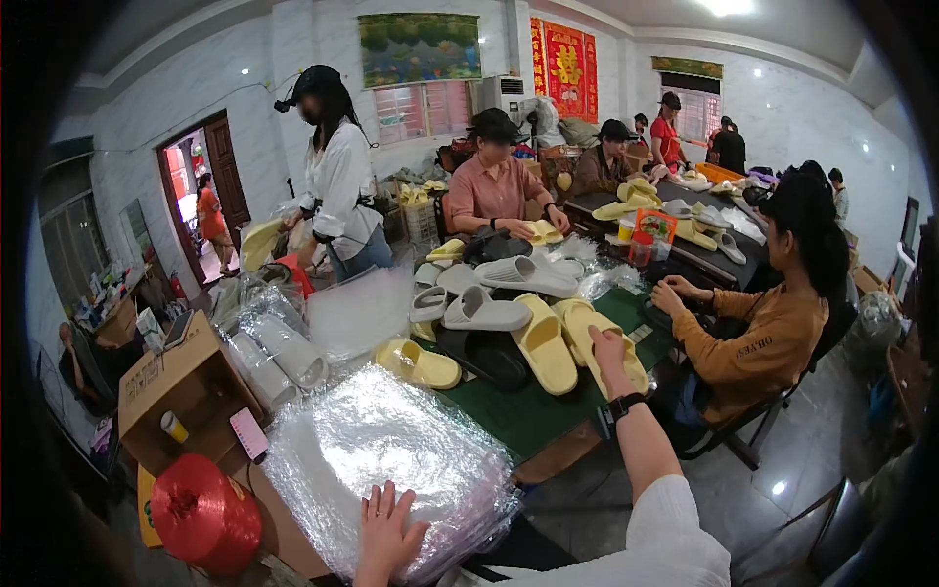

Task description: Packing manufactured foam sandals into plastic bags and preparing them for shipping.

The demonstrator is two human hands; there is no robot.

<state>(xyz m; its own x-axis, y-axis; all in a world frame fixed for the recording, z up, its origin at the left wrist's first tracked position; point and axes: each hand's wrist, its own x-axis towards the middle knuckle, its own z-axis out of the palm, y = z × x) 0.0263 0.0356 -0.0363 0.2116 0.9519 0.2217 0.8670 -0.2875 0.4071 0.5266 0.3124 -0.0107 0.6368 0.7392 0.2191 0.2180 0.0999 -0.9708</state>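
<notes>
Clearly early: the right hand [608,354] lies open on a yellow slipper [599,338] on the green table [518,416], gripping nothing; the left hand [386,528], fingers spread, presses the stack of clear plastic bags [391,460]. Many slippers appear unbagged, none visibly packed

Red twine spool [203,516] at near left corner, beside open cardboard box [186,389] with pink phone [248,433] on flap; grey slippers [483,311] and black slipper [486,357] on green mat [518,416]; person in orange sweater [763,342] seated at right
</notes>
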